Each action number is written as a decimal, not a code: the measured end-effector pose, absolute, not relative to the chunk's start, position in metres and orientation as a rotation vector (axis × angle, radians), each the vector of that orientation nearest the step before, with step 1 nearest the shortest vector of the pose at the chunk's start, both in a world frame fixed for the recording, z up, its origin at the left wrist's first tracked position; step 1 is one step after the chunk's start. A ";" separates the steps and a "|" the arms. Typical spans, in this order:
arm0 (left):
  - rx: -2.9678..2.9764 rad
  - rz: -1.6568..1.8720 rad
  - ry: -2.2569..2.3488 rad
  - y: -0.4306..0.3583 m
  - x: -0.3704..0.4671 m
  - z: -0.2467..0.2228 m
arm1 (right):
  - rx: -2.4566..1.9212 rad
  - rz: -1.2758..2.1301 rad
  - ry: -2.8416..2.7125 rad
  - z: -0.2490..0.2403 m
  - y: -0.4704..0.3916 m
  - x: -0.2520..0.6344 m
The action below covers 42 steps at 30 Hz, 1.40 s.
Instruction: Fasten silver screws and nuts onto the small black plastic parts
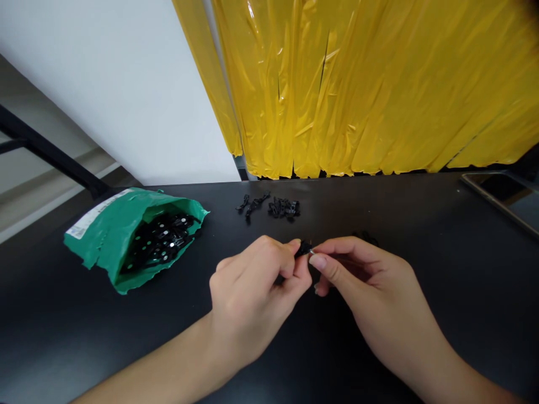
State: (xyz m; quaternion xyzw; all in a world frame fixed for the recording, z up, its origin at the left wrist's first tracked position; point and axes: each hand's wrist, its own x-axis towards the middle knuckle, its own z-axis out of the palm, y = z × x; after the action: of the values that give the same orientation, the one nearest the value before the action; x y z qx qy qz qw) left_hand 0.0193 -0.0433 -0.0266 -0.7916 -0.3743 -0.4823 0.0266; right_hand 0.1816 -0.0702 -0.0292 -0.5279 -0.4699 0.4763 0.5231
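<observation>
My left hand (256,292) is closed, pinching a small black plastic piece (304,248) between thumb and fingers. Close against it, my right hand (370,286) pinches a tiny shiny metal bit (312,252) at the piece's right end; whether the two are joined I cannot tell. Beyond the hands lie a small pile of black plastic pieces (284,208) and a looser group of black pieces (254,205). More dark pieces (365,238) show partly behind my right hand. To the left, a torn green bag (103,235) lies open with many black parts with pale dots (162,241) inside.
All of this is on a black table (177,331). A phone-like flat device (505,196) lies at the right edge. Yellow plastic sheeting (357,84) hangs behind the table beside a white panel (138,84). A black metal bar (50,154) slants down at the left.
</observation>
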 end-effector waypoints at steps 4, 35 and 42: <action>-2.415 -1.487 -1.129 -0.043 0.019 -0.027 | -1.232 1.127 -1.129 -0.029 -0.068 0.184; -2.379 -1.405 -1.153 -0.046 0.021 -0.027 | -1.283 1.109 -1.181 -0.034 -0.073 0.182; -2.405 -1.462 -1.145 -0.043 0.022 -0.028 | -1.232 1.202 -1.103 -0.032 -0.070 0.180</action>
State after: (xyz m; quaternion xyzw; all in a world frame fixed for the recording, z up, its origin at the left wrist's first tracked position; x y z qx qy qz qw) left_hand 0.0216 -0.0430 -0.0279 -0.7904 -0.3764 -0.4806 0.0514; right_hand 0.1798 -0.0702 -0.0321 -0.5142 -0.4604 0.5017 0.5215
